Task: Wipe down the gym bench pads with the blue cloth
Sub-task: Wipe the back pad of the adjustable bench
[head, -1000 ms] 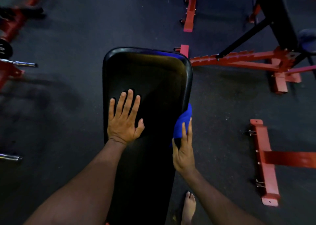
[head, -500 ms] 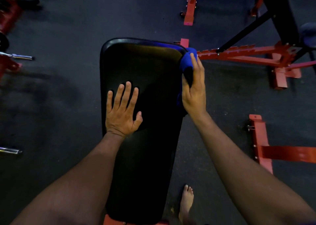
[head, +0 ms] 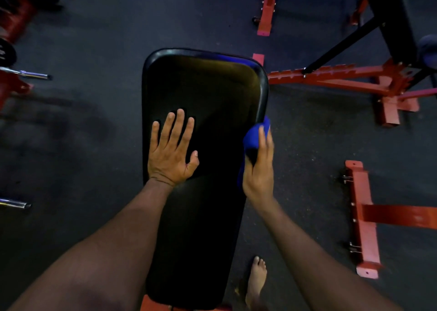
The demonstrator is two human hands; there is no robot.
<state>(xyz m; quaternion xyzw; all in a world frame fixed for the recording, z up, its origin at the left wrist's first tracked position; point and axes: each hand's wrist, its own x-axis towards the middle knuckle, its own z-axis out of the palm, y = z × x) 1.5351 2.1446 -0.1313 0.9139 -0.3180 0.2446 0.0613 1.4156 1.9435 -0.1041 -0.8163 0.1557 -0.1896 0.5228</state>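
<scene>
Head view: we look down along the black bench pad [head: 203, 168], which runs away from us over the dark floor [head: 82, 145].
Change just now: our right hand [head: 259, 168] has come back down the pad's right side, after reaching the far right corner half a second ago.
Meaning for the task: we judge this as a return stroke along the right flank, so that edge has had at least one full pass; the top face still looks to be ahead of us.
Against the frame a second ago: the right hand sits almost where it was then, a little farther up the edge, so we have made one out-and-back sweep.
Blue cloth [head: 254, 136]: bunched against the pad's right side wall, about halfway along its length, pressed there by the right hand.
Right hand: fingers wrapped over the cloth, holding it to the edge.
Left hand [head: 171, 152]: flat on the pad's top near the left side, fingers spread and straight, holding nothing; it has stayed put throughout, bracing.
Surroundings: red frame parts [head: 359, 216] lie to the right; our bare foot [head: 256, 280] stands beside the bench.
</scene>
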